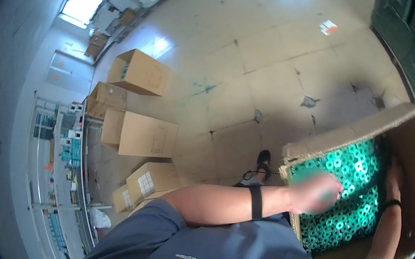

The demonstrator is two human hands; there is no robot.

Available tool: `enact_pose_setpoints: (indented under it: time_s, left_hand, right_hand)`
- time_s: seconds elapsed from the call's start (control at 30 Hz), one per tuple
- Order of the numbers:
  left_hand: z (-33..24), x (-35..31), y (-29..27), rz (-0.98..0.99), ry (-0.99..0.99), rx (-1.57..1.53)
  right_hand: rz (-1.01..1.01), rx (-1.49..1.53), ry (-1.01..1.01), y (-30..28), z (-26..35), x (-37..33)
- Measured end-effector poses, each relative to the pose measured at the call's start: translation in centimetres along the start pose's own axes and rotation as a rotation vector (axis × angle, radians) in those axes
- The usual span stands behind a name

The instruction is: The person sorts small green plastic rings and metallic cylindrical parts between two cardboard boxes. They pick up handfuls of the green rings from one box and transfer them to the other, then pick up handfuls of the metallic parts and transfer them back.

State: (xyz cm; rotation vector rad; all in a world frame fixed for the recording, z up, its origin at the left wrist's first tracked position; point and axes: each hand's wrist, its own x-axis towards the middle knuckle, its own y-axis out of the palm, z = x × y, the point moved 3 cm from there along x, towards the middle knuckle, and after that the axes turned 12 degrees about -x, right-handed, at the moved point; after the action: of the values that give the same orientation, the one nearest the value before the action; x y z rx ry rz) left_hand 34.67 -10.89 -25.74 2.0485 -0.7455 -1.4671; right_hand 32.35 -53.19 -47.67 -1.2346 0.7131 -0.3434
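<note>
A large open cardboard box (342,141) stands at my right, filled with many small green ring-ended pieces (352,164) packed closely together. My left hand (316,193) is over the near left part of these pieces, just inside the box's edge. Most of that hand is blurred, but its fingertips look curled in; what they hold, if anything, is not clear. Down along the right inner side of the box reaches my right hand (394,176), beside the green pieces. Its fingers are in shadow and hidden. Both wrists wear a black band.
Several cardboard boxes (147,136) stand on the floor to the left. Beyond them runs a metal rack (60,161) with goods on it. A dark green container (405,46) stands at the far right. A small white and orange scrap (328,27) lies on the tiled floor.
</note>
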Motion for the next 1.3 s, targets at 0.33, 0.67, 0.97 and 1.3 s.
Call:
enact_pose_setpoints:
  time_s: [0.33,0.67,0.97,1.3]
  left_hand:
    - [-0.2,-0.6,0.3,0.016,0.012,-0.009]
    - [-0.7,-1.1,0.7,0.007,-0.059,-0.179]
    - [-1.6,-2.1,0.1,0.133,-0.085,-0.091]
    - [-1.6,-2.5,0.2,0.060,-0.026,-0.071]
  right_hand:
    - [-0.261,-0.226,-0.252,-4.6,1.7,-4.1]
    - [-0.150,0.257,-1.019,-20.2,19.9,-24.5]
    - [-0.194,-0.204,-0.425,-12.5,8.6,-12.4]
    - [-0.001,-0.271,-0.073,-2.3,0.7,-2.6]
